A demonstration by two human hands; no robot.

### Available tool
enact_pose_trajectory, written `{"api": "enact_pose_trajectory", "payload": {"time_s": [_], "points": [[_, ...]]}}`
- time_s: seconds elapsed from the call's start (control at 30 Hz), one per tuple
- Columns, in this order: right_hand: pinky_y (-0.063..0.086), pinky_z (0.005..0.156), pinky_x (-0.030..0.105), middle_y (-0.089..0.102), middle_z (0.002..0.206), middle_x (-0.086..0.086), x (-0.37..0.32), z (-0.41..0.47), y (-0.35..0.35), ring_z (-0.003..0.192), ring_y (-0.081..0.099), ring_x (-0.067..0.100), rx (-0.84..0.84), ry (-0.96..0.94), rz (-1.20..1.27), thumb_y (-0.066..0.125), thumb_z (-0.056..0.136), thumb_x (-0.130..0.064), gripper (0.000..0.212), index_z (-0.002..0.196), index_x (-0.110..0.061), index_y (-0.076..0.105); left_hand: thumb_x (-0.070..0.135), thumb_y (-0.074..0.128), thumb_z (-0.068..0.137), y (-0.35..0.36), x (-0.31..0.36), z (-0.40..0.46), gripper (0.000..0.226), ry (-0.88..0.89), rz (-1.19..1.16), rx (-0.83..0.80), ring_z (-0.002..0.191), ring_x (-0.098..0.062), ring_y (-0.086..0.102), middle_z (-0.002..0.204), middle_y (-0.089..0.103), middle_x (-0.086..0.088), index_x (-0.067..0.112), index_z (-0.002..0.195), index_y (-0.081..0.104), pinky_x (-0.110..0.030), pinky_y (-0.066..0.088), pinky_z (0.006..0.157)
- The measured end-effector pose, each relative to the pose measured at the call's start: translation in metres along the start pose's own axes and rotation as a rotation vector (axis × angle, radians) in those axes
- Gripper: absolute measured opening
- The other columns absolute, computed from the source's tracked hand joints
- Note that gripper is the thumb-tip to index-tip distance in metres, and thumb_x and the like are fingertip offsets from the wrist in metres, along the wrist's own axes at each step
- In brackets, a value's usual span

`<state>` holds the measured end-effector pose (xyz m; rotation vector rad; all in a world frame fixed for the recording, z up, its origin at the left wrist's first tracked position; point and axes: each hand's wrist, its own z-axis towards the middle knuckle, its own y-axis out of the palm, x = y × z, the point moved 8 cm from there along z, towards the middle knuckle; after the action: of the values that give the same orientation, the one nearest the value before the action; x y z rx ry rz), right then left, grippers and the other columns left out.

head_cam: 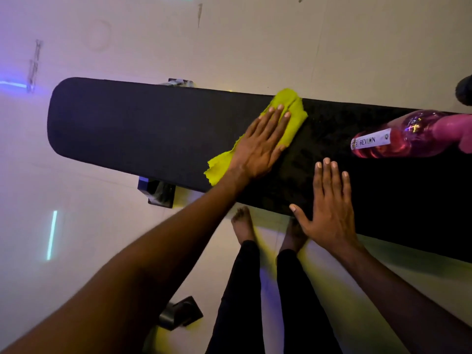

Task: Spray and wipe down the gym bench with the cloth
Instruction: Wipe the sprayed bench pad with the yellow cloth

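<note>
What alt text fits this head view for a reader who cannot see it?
A person's left hand presses a yellow-green cloth flat on a long black padded gym bench. The right hand rests open nearby; a pink spray bottle lies on the bench.

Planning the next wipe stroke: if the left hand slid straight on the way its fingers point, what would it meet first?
Likely nothing: left hand points across the bench toward its far edge, cloth underneath; bottle lies off to the side.

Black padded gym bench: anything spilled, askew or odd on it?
No spill shows. The pink spray bottle lies on its side on the black padded gym bench rather than upright, so it could roll or leak.
</note>
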<state>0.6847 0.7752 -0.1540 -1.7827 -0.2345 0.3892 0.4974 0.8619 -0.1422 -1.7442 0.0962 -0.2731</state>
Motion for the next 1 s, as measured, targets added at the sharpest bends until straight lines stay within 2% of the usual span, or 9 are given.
{"api": "enact_pose_trajectory", "payload": {"time_s": [0.1,0.2,0.33,0.4,0.43,0.57,0.67,0.83,1.0], "points": [[0.011,0.131,0.055,-0.001,0.173,0.021,0.012,0.0,-0.004,0.162,-0.001,0.035,0.01,0.054,0.04,0.039,0.092,-0.07,0.107,0.164,0.0,0.0,0.042,0.022,0.107,0.007,-0.003,-0.047,0.065,-0.149,-0.048,0.017,0.159,-0.028,0.004,0.171,0.007,-0.014,0.01,0.163,0.011,-0.043,0.015,0.128],[0.012,0.13,0.057,-0.001,0.173,0.021,0.016,-0.001,-0.006,0.162,0.0,0.035,0.004,0.031,0.039,0.041,0.092,-0.067,0.106,0.164,0.0,0.001,0.043,0.023,0.107,0.022,0.032,-0.085,0.067,-0.219,-0.101,-0.014,0.159,-0.032,0.0,0.171,0.004,-0.015,0.007,0.162,0.011,-0.045,0.013,0.128],[0.011,0.13,0.058,-0.001,0.173,0.024,0.013,-0.002,-0.007,0.162,-0.001,0.038,-0.012,0.018,0.026,0.044,0.092,-0.065,0.107,0.163,0.003,0.002,0.043,0.027,0.107,0.014,0.067,-0.042,0.066,-0.061,-0.111,-0.013,0.159,-0.031,0.005,0.171,0.009,-0.014,0.007,0.162,0.016,-0.045,0.015,0.128],[0.008,0.13,0.058,-0.003,0.173,0.024,0.013,-0.002,-0.006,0.162,-0.002,0.038,-0.03,0.019,0.013,0.042,0.093,-0.066,0.107,0.163,0.003,0.001,0.043,0.026,0.107,0.006,0.056,-0.004,0.064,0.013,-0.064,-0.008,0.159,-0.03,0.011,0.17,0.014,-0.013,0.01,0.162,0.019,-0.043,0.016,0.128],[0.008,0.131,0.057,-0.003,0.173,0.024,0.013,-0.002,-0.005,0.162,-0.003,0.038,-0.036,0.02,0.005,0.04,0.093,-0.066,0.106,0.163,0.003,0.0,0.043,0.024,0.107,0.002,0.042,0.01,0.064,-0.004,-0.045,-0.01,0.159,-0.029,0.012,0.17,0.015,-0.013,0.011,0.162,0.018,-0.042,0.016,0.128],[0.009,0.131,0.057,-0.006,0.173,0.023,0.015,-0.001,-0.005,0.162,-0.005,0.036,-0.07,0.023,-0.011,0.038,0.093,-0.067,0.106,0.163,0.002,-0.003,0.042,0.023,0.106,-0.001,-0.014,0.009,0.067,-0.286,-0.059,0.006,0.159,-0.028,0.006,0.171,0.008,-0.014,0.008,0.162,0.01,-0.04,0.012,0.129],[0.009,0.13,0.057,-0.007,0.173,0.023,0.013,-0.002,-0.008,0.162,-0.006,0.036,-0.097,0.03,-0.021,0.038,0.094,-0.066,0.106,0.163,0.002,-0.004,0.044,0.026,0.107,0.003,-0.009,-0.028,0.07,-0.376,-0.095,-0.003,0.159,-0.029,0.002,0.171,0.003,-0.017,0.005,0.162,0.007,-0.04,0.007,0.13],[0.01,0.13,0.057,-0.004,0.173,0.024,0.009,-0.002,-0.012,0.162,-0.002,0.038,-0.111,0.053,-0.009,0.041,0.091,-0.063,0.106,0.163,0.003,0.0,0.047,0.023,0.107,0.006,0.036,-0.028,0.068,-0.254,-0.162,-0.044,0.159,-0.03,-0.002,0.171,0.001,-0.015,0.012,0.163,0.006,-0.043,0.007,0.129],[0.008,0.131,0.055,-0.006,0.173,0.022,0.008,-0.001,-0.019,0.162,-0.004,0.036,-0.156,0.059,0.001,0.036,0.092,-0.064,0.104,0.163,0.0,-0.002,0.048,0.023,0.108,-0.013,0.014,-0.015,0.064,-0.264,-0.174,-0.061,0.159,-0.028,-0.005,0.172,-0.001,-0.01,0.022,0.164,0.005,-0.045,0.005,0.128]]}}
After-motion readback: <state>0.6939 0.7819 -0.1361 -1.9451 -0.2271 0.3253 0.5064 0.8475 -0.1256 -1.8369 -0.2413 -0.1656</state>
